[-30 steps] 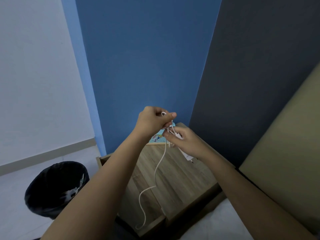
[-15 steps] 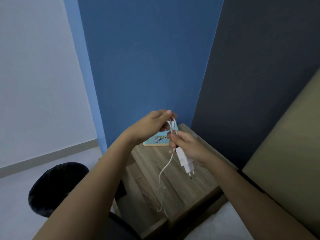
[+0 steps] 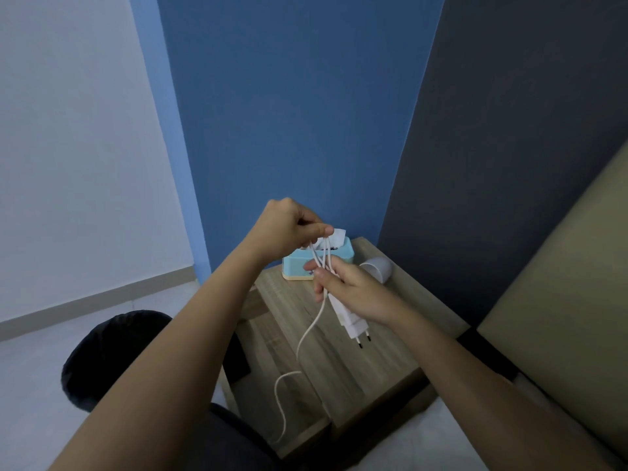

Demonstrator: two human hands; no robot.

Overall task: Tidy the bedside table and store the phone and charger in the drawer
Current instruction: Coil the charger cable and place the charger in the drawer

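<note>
At the far left, on the floor, stands a dark bin [image 3: 112, 355], close by the desk's [image 3: 373, 362] left side. My left forearm crosses over it, reaching up and to the right. My left hand [image 3: 287, 229] is clenched, thumb against fingers, pinching the top of several loops of the white cable [image 3: 307, 338] above the desk. The loops run down from that pinch to my right hand, taut between the two.

Below my hands one loose strand of cable falls away, curves left over the desk's lighter front part and trails down past its near edge; I cannot see its end.

Behind my hands, toward the back of the desk against the blue wall, sits a light blue tissue box [image 3: 334, 258] with a white tissue standing out of its top. My left thumb and the loops overlap it in view.

My right hand [image 3: 350, 288] is closed around the white charger [image 3: 351, 322] and the lower ends of the loops, fingers wrapped over both. The charger sticks out below my palm, tilted, its two pins pointing down and toward me, held above the desk top.

Just right of that hand a white cup [image 3: 379, 268] lies on its side near the desk's back corner. Further right stands a beige headboard [image 3: 560, 300], next to the desk.
</note>
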